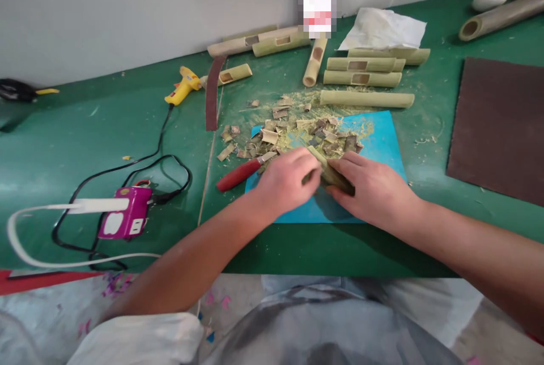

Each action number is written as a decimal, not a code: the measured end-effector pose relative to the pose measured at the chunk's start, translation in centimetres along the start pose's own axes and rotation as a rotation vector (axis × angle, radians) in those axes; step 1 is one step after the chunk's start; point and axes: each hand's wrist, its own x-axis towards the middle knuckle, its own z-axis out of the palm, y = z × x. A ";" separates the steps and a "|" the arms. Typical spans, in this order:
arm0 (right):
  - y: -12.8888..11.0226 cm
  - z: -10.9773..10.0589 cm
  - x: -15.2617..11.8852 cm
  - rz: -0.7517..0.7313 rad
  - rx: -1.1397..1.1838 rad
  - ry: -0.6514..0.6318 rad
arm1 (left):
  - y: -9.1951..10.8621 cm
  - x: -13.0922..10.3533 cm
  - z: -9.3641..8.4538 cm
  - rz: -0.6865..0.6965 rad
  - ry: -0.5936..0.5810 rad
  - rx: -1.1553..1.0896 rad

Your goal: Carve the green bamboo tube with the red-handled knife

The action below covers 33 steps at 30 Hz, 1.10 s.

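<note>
Over a blue sheet (382, 138) on the green table, a short bamboo tube (335, 177) lies slanted between my hands. My right hand (369, 186) is wrapped round its near right part, thumb and fingers on either side. At its left side is my left hand (291, 178), fingers curled in; whatever they hold, if anything, is hidden. A red-handled knife (240, 175) rests just left of my left hand, its blade pointing toward the scraps. Bamboo chips (270, 136) and sawdust are heaped beyond both hands.
Bamboo tubes (368, 98), several with cut openings, lie at the back. A yellow glue gun (183, 86), a brown strip (211, 98) and a purple power adapter (127, 212) with cables are on the left. White paper (382, 28) covers some tubes; a dark brown sheet (497, 127) lies right.
</note>
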 end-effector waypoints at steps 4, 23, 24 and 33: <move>-0.1 0.0 0.0 0.002 -0.014 -0.010 | -0.1 0.0 -0.1 -0.015 -0.013 0.011; -0.1 -0.2 -0.2 0.007 -0.031 -0.023 | -1.9 0.4 -0.7 -0.047 0.026 0.012; -0.1 -0.2 -0.2 0.006 -0.032 -0.018 | -2.0 0.4 -0.7 -0.046 0.028 0.012; -0.1 -0.1 -0.1 0.000 -0.046 -0.004 | -1.8 0.6 -0.7 -0.040 0.031 0.022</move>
